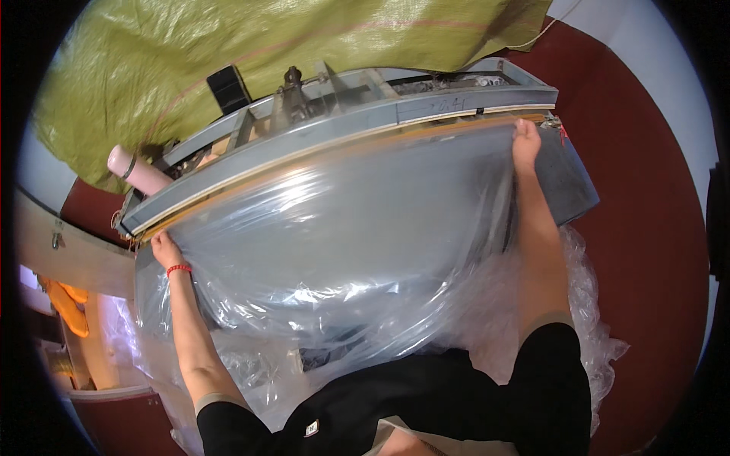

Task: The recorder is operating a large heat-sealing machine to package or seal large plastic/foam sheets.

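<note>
Both hands are stretching a clear plastic sheet [342, 220] along the sealing machine's grey bar [365, 125] — left hand [163, 247] and right hand [526, 140] fingers pinching its far corners.

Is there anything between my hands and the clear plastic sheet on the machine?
No. The left hand and right hand both rest directly on the clear plastic sheet at the grey sealing bar.
</note>
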The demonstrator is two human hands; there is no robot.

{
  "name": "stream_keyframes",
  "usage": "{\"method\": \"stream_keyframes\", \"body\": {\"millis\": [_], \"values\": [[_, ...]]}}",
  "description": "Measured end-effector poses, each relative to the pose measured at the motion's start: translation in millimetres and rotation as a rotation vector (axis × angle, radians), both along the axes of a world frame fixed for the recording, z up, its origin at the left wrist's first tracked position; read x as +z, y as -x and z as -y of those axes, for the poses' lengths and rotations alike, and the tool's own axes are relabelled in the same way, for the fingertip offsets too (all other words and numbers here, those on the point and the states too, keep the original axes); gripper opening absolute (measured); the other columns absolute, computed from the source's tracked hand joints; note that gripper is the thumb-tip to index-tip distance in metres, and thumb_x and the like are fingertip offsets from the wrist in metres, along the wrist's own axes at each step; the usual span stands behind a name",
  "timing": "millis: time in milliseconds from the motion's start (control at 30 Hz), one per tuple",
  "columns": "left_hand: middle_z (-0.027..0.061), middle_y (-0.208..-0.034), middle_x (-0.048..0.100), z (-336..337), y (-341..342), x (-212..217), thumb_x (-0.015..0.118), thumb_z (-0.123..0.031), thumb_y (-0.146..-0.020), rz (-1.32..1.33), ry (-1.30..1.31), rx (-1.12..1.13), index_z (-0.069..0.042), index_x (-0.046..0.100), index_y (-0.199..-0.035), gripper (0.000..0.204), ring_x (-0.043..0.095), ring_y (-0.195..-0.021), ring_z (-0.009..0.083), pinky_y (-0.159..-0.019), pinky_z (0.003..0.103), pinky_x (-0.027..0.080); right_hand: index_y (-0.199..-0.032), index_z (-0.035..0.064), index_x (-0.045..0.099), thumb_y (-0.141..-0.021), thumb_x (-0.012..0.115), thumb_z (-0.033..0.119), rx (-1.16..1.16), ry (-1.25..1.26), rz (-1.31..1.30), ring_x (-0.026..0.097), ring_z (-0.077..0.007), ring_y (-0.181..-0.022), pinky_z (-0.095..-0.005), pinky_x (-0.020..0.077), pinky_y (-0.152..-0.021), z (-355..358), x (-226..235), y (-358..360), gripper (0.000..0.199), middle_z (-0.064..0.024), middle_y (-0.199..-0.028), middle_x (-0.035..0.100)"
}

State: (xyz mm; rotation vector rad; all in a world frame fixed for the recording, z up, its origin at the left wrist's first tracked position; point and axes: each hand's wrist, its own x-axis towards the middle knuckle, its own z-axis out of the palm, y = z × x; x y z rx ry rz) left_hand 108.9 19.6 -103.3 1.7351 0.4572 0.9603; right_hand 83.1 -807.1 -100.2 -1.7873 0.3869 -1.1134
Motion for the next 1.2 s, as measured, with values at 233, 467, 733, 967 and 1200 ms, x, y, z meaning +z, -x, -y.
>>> {"method": "stream_keyframes", "body": {"millis": [233, 467, 733, 967, 1200], "values": [[-0.0055, -0.062, 0.044, -0.9, -24.8, -6.3, 0.059, -0.017, -0.079, 0.092, 0.067, -0.131, -0.007, 0.049, -0.068, 0.018, 0.036, -0.055, 0.0040, -0.051, 0.018, 0.030, -0.077, -0.0004, 0.054, -0.078, 0.058, 0.019, -0.139, -0.033, 0.035, 0.052, -0.0131, -0.062, -0.0267, 0.0423, -0.059, 8.4, -9.1, -25.0, 0.020, -0.0062, -0.068, 0.056], [0.0012, -0.062, 0.051, 5.9, -5.1, 12.3, 0.046, -0.014, -0.079, 0.023, 0.099, -0.063, -0.004, 0.052, -0.068, 0.016, 0.045, -0.050, 0.0092, -0.043, 0.022, 0.036, -0.087, 0.0000, 0.047, -0.079, 0.053, 0.016, -0.499, 0.020, -0.059, 0.056, -0.0336, -0.073, -0.0383, 0.0433, -0.068, -21.0, 21.5, -20.0, 0.019, -0.0190, -0.079, 0.058], [0.0010, -0.060, 0.049, -7.4, -7.2, 10.2, 0.042, -0.011, -0.076, -0.017, 0.066, -0.096, -0.003, 0.051, -0.068, 0.014, 0.045, -0.050, 0.0094, -0.046, 0.023, 0.040, -0.094, -0.0018, 0.041, -0.084, 0.044, 0.022, -0.493, -0.113, -0.184, 0.055, -0.0350, -0.085, -0.0401, 0.0416, -0.074, -22.0, 28.1, -21.4, 0.026, -0.0229, -0.090, 0.056], [-0.0009, -0.075, 0.046, 53.3, 94.7, 97.1, 0.049, -0.003, -0.079, 0.127, -0.181, -0.388, -0.006, 0.047, -0.085, 0.007, 0.045, -0.067, 0.0066, -0.063, 0.019, 0.038, -0.096, -0.0001, 0.050, -0.077, 0.058, 0.021, -0.205, 0.525, 0.057, 0.049, -0.0303, -0.095, -0.0389, 0.0373, -0.082, -152.1, 102.1, 21.7, 0.029, -0.0159, -0.098, 0.054], [0.0004, -0.083, 0.049, 48.8, 162.0, 108.5, 0.059, -0.010, -0.077, 0.243, -0.392, 0.171, -0.005, 0.049, -0.086, 0.015, 0.046, -0.078, 0.0112, -0.071, 0.023, 0.038, -0.077, 0.0031, 0.056, -0.070, 0.065, 0.017, 0.792, 0.952, 0.010, 0.053, -0.0199, -0.081, -0.0328, 0.0396, -0.075, -313.4, 105.5, 58.7, 0.018, -0.0079, -0.081, 0.057]]}}
